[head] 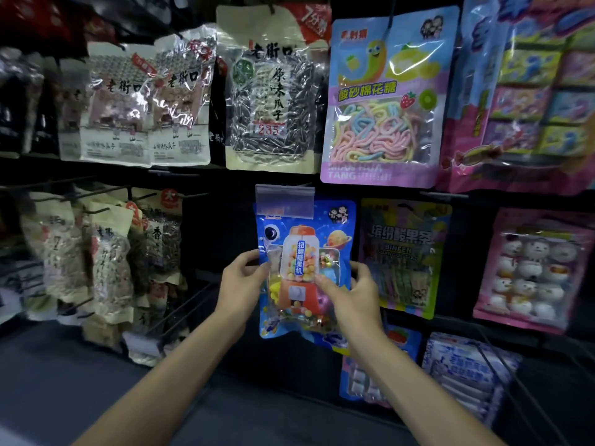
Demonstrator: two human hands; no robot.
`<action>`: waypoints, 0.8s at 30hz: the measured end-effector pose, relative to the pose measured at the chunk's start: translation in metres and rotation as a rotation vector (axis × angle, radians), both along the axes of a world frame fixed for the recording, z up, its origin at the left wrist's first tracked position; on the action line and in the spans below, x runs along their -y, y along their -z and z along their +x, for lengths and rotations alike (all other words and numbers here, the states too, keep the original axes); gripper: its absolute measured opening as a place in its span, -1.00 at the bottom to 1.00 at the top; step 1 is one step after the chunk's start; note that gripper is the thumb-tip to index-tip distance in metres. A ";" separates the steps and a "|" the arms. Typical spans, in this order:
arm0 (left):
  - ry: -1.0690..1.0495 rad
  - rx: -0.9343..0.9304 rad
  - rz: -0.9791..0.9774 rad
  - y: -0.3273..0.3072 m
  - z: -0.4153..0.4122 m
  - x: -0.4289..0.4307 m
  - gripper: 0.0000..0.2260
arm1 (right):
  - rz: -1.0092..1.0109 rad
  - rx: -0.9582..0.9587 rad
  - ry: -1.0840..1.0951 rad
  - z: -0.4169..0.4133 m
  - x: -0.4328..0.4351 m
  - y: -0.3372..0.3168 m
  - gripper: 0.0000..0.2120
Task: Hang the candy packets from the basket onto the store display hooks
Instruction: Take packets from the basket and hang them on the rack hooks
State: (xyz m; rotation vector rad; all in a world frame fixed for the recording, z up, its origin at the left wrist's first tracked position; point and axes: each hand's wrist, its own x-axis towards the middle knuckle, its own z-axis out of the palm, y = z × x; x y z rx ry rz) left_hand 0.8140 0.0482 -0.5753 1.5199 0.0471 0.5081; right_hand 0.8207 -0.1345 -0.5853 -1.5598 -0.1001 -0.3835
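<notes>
A blue candy packet (302, 239) printed with a gumball machine hangs upright at the middle of the dark display wall. Its top sits behind a clear price-tag holder (285, 201) at the end of a hook. My left hand (240, 281) grips the packet's left edge with the thumb in front. My right hand (351, 294) holds the right side, fingers spread over the lower front. The hook itself is hidden behind the tag holder. No basket is in view.
Sunflower seed bags (270, 91) and a purple marshmallow-strip packet (383, 98) hang in the row above. A yellow-purple candy packet (404, 255) and a pink snowman packet (531, 268) hang to the right. Brown snack bags (106, 262) and bare wire hooks (180, 310) are on the left.
</notes>
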 end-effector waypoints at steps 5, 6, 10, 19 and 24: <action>-0.057 -0.026 -0.072 -0.001 0.022 0.008 -0.78 | -0.092 0.061 0.159 0.020 -0.004 0.004 -0.68; -0.062 -0.029 -0.079 -0.002 0.026 0.010 -0.78 | -0.106 0.061 0.178 0.024 -0.005 0.005 -0.67; -0.042 -0.010 -0.097 -0.003 0.034 0.013 -0.81 | -0.124 0.054 0.240 0.037 -0.011 0.009 -0.62; -0.039 0.034 -0.029 0.006 0.042 0.013 -0.68 | -0.092 0.013 0.208 0.039 -0.006 0.006 -0.59; -0.068 0.033 -0.015 0.002 0.039 0.011 -0.50 | -0.106 0.004 0.170 0.036 -0.009 0.005 -0.44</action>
